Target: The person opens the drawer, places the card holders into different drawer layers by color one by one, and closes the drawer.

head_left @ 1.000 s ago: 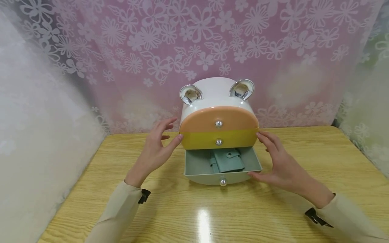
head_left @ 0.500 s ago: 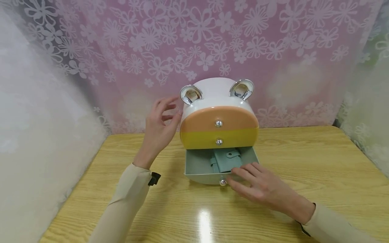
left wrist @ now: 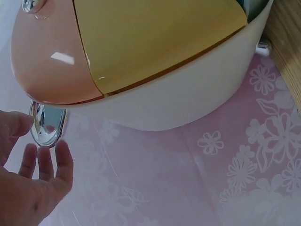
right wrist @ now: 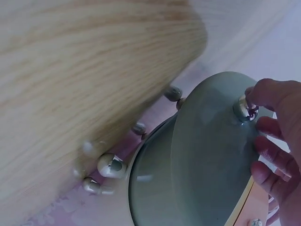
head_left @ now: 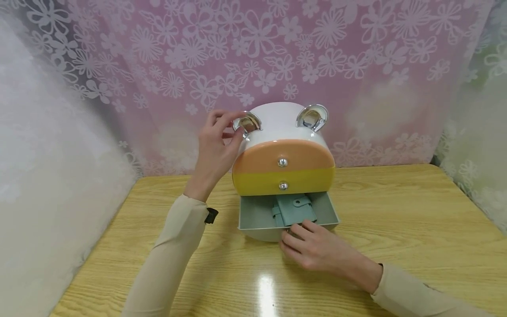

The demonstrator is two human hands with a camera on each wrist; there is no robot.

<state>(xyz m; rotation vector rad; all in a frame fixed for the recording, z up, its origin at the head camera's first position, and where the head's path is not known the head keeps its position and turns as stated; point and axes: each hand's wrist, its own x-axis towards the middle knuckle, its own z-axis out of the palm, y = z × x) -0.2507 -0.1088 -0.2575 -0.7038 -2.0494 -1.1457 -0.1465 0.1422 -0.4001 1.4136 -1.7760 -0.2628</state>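
A white storage box [head_left: 277, 116] with silver ears stands on the table. Its orange [head_left: 257, 158] and yellow [head_left: 257, 182] drawers are closed; the grey-green bottom drawer [head_left: 253, 213] is pulled out. A teal snap-strap wallet [head_left: 294, 211] lies inside it. My left hand [head_left: 215, 147] holds the left ear [head_left: 250, 123] between thumb and fingertips; the left wrist view shows them round the ear's rim [left wrist: 49, 125]. My right hand [head_left: 321, 248] pinches the bottom drawer's round silver knob [right wrist: 245, 109], fingers near the drawer front. In the head view the hand hides that knob.
The wood-grain table [head_left: 396, 220] extends around the box. Behind hangs a pink cloth [head_left: 190, 79] with white flowers. Small silver ball feet [right wrist: 112, 165] hold the box up. The other ear [head_left: 314, 118] sits at top right.
My left hand has risen along the box's left side to the ear. My right hand has left the box's right side and come to the bottom drawer's knob. The drawer stays out.
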